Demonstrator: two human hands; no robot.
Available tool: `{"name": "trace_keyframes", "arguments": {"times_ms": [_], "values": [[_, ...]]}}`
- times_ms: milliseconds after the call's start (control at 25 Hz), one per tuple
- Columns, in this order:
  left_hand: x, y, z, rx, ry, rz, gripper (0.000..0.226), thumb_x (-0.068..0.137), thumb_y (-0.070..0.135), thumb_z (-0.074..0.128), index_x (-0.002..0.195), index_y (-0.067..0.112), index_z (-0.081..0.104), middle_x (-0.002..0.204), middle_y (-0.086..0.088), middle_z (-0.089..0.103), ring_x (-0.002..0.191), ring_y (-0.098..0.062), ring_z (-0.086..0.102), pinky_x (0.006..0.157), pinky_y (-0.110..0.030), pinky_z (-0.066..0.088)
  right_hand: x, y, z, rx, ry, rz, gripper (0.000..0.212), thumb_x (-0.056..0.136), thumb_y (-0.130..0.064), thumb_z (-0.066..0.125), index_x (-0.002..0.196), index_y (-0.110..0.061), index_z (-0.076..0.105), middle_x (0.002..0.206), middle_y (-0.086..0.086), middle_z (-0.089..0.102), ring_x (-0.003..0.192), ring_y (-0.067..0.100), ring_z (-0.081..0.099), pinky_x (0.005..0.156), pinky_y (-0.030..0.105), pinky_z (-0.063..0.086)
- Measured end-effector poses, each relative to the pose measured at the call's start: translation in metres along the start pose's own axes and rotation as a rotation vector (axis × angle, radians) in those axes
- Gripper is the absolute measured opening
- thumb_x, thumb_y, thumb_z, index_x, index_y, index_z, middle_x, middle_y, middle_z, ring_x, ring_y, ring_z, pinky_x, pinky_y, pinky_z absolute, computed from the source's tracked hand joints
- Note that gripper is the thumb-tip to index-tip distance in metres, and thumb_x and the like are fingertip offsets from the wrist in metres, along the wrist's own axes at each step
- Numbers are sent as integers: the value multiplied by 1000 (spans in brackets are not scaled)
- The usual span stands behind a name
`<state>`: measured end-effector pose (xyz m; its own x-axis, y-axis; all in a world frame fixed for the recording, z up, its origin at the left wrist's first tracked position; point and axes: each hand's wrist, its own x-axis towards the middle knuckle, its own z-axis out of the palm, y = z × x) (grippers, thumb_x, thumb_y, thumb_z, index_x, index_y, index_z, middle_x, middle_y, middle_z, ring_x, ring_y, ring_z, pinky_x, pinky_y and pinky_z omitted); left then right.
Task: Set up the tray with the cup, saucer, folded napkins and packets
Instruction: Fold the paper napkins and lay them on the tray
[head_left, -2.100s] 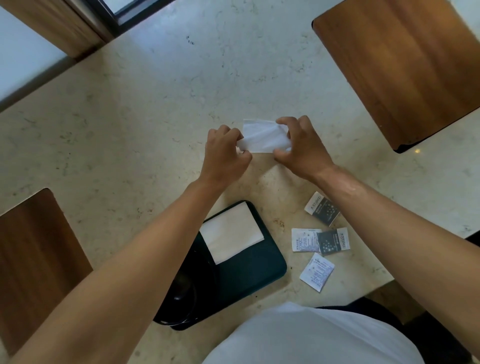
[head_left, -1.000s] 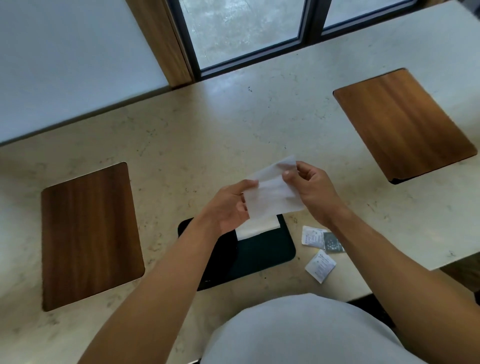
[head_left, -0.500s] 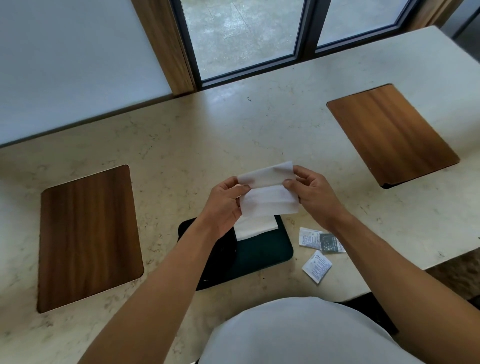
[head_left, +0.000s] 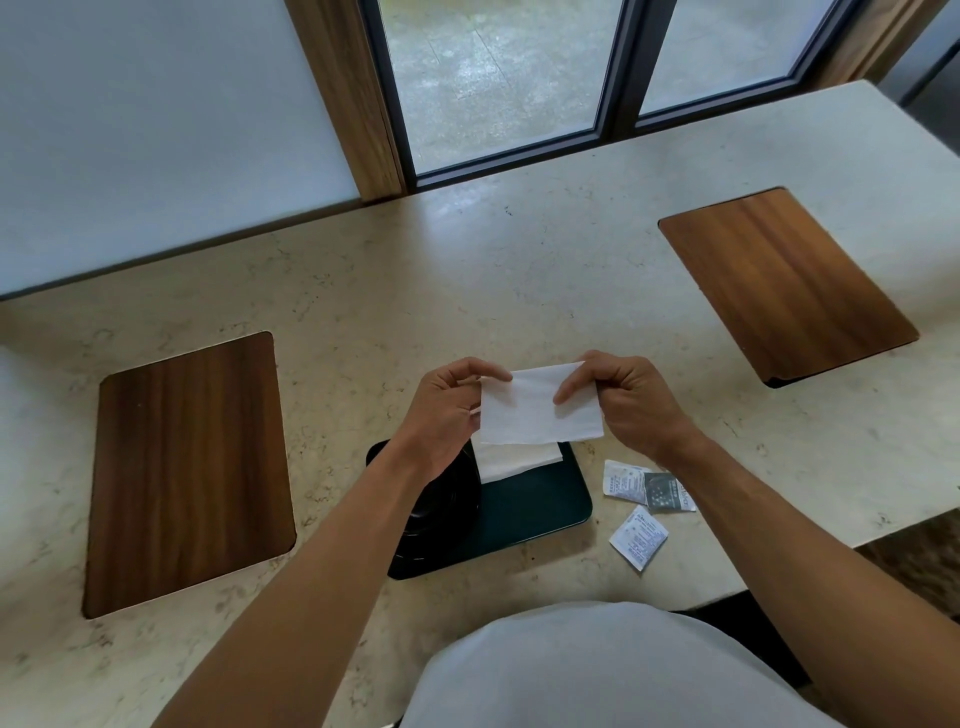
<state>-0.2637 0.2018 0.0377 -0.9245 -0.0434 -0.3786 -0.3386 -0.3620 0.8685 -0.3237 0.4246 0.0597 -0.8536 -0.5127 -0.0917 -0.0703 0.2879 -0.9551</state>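
A white napkin (head_left: 535, 413) hangs in the air above the far end of the dark green tray (head_left: 535, 506). My left hand (head_left: 447, 410) pinches its upper left corner and my right hand (head_left: 628, 402) pinches its upper right edge. Another folded white napkin (head_left: 514, 460) lies on the tray's far part. A black saucer (head_left: 441, 512) sits on the tray's left side, partly hidden by my left forearm; no cup is visible. Three small packets lie on the table right of the tray: a white one (head_left: 621, 480), a dark one (head_left: 667, 493) and a white one (head_left: 639, 538) nearer me.
The tray rests on a beige marble table (head_left: 467, 291). A wooden inlay panel (head_left: 187, 467) lies to the left and another (head_left: 784, 280) at the far right. A window and a wall run along the table's far edge.
The napkin, pressed on the table at first, has been lifted and folded down into a flat rectangle held between both hands above the tray. The view has tilted up.
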Motion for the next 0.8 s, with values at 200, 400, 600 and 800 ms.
{"name": "trace_keyframes", "arguments": {"times_ms": [200,400,600,800], "values": [[3,1,-2,-240,74,-181,45,82,11,47,121,9,69,94,-16,72,83,-29,72,73,-40,60,1,0,-1,-96,71,-3,45,104,-1,45,139,-25,59,96,-6,66,86,3,62,73,15,52],[1,-1,-2,-197,111,-145,23,83,13,74,106,9,76,93,-11,71,81,-26,72,73,-38,60,-1,5,3,-123,85,26,46,105,-8,50,148,-26,48,101,7,69,94,18,66,77,18,58],[0,-2,-4,-87,163,-107,17,83,-3,75,90,12,78,89,-5,73,85,-24,70,69,-32,59,-2,14,9,19,96,168,40,105,-16,47,145,-22,53,106,13,71,99,24,68,85,27,60],[1,-4,-7,-92,194,-111,19,83,-4,74,85,15,78,88,-4,72,82,-21,69,65,-30,58,-6,21,27,557,91,460,43,98,-47,55,109,-9,74,101,7,78,95,24,73,80,36,59]]}}
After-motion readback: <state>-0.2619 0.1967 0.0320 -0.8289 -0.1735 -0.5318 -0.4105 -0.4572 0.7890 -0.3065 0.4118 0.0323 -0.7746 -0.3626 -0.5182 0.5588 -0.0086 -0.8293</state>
